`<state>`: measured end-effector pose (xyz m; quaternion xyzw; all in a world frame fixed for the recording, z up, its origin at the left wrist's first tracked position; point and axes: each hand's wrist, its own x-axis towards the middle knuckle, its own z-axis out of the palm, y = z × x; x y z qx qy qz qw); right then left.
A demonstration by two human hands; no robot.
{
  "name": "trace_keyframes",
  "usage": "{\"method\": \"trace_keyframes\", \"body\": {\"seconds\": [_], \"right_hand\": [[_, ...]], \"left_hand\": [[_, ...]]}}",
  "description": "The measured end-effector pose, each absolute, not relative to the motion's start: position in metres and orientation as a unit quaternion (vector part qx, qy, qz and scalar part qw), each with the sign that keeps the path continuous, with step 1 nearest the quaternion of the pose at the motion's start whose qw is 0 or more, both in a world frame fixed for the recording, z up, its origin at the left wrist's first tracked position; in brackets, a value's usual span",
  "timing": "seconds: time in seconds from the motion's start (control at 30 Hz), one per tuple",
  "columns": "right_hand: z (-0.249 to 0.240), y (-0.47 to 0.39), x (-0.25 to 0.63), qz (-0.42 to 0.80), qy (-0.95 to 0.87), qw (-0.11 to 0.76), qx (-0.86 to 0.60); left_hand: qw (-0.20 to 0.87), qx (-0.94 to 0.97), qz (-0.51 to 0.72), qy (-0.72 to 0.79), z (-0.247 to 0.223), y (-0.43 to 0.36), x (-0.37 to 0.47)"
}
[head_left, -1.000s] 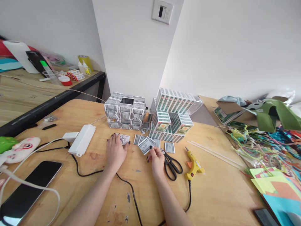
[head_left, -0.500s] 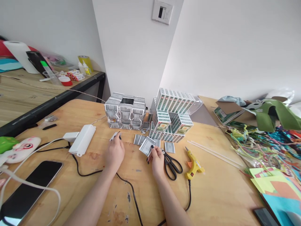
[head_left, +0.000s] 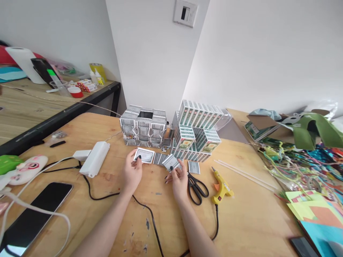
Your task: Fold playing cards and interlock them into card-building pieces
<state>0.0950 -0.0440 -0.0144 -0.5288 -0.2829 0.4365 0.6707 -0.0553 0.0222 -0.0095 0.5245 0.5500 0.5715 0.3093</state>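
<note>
Between the thumb and fingers of my left hand is a patterned playing card, its back facing up. My right hand pinches another grey-patterned card, tilted over cards lying on the table. Folded cards lie between the two held ones. One more card rests to the right, above the black scissors. Behind my left hand stands a box-like structure of cards with an opening on top. Stacked card boxes stand behind my right hand.
A yellow glue gun lies right of the scissors, near clear sticks. On the left are a white power adapter, cables and a phone. Craft materials and coloured paper cover the right side.
The card at my left hand has come up into fuller view, beside the folded cards. The card in my right hand has shifted slightly right and up and turned.
</note>
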Motion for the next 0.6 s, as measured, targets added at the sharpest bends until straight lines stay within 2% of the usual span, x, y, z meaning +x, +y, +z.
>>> {"method": "trace_keyframes", "body": {"seconds": [0.1, 0.2, 0.6], "right_hand": [[-0.014, -0.045, 0.095, 0.448, -0.284, 0.669, -0.521], [-0.014, -0.045, 0.095, 0.456, -0.293, 0.661, -0.519], [-0.012, -0.044, 0.094, 0.462, -0.330, 0.639, -0.519]], "left_hand": [[0.458, 0.469, 0.581, 0.483, -0.011, 0.023, -0.053], [0.530, 0.423, 0.581, 0.450, -0.010, 0.022, -0.050], [0.549, 0.407, 0.575, 0.450, -0.007, 0.016, -0.045]]}}
